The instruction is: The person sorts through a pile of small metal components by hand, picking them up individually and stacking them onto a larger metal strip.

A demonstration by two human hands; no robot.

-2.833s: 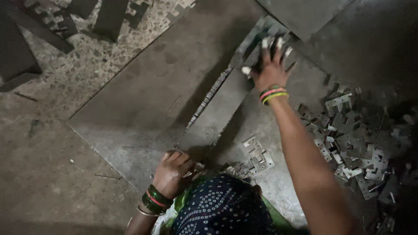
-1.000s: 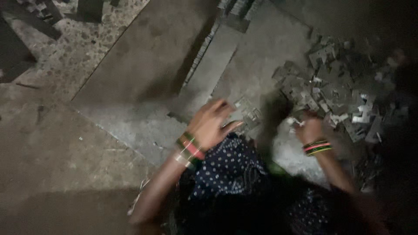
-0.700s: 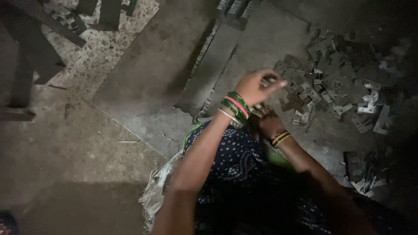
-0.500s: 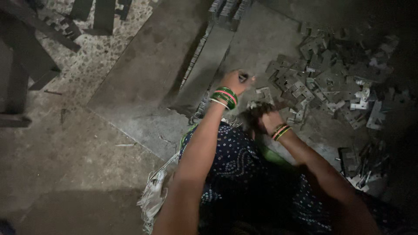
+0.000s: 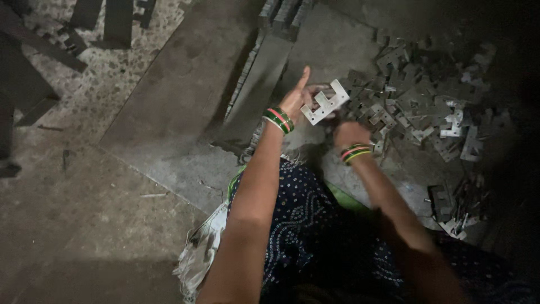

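My left hand (image 5: 296,97) is raised over the grey floor slab, holding a flat E-shaped metal stamping (image 5: 324,102) by its left end, index finger stretched up. My right hand (image 5: 349,132), with coloured bangles at the wrist, is closed just below and right of that piece, at the edge of the loose heap of similar metal stampings (image 5: 427,95). What the right hand grips is hidden by its own fingers. A long stacked row of stampings (image 5: 260,90) runs diagonally just left of my left hand.
A large grey sheet (image 5: 185,107) lies on the speckled floor to the left. Dark metal bars (image 5: 39,50) lie at the top left. More scrap pieces (image 5: 455,205) sit at the right near my knee, covered in dark dotted cloth (image 5: 304,225).
My right hand came back from the far stack to the heap near my lap. My left hand moved from the floor up to the heap and now holds an E-shaped stamping.
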